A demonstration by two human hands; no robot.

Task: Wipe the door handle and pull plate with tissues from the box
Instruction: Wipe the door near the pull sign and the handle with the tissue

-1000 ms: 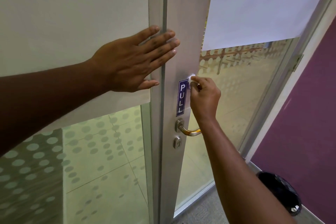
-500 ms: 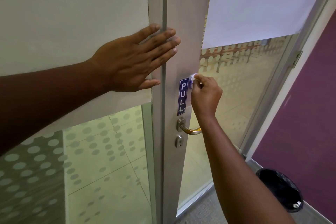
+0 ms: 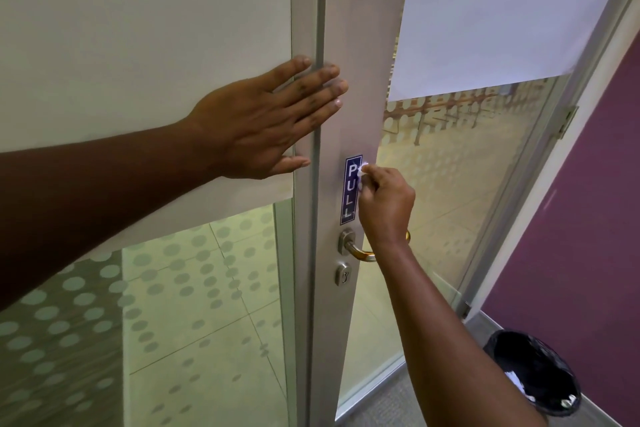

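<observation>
Pressing a small wad of white tissue (image 3: 361, 177) against the upper right edge of the blue pull plate (image 3: 351, 189), the right hand (image 3: 386, 206) sits just right of centre in the frame, its fingers (image 3: 375, 172) curled tight around the tissue so that only a little of it shows at the fingertips. The plate is a narrow vertical strip reading PULL in white letters, fixed to the grey door frame (image 3: 360, 80) that runs down the middle of the picture. Just below the plate is the door handle (image 3: 360, 251), a silver rosette with a brass-coloured lever curving to the right; the right wrist crosses in front of the lever's far end. A round keyhole cylinder (image 3: 343, 274) sits directly under the handle.

The left hand (image 3: 263, 125) lies flat and spread in the upper middle of the frame, holding nothing, palm on the white panel (image 3: 138, 28) at left and fingertips reaching across the seam onto the door frame. Dotted frosted glass (image 3: 194, 305) fills the lower left. A white sheet (image 3: 502, 10) covers the glass at upper right. A purple wall (image 3: 588, 218) fills the right edge, and a bin with a black liner (image 3: 533, 367) stands on the floor at lower right.
</observation>
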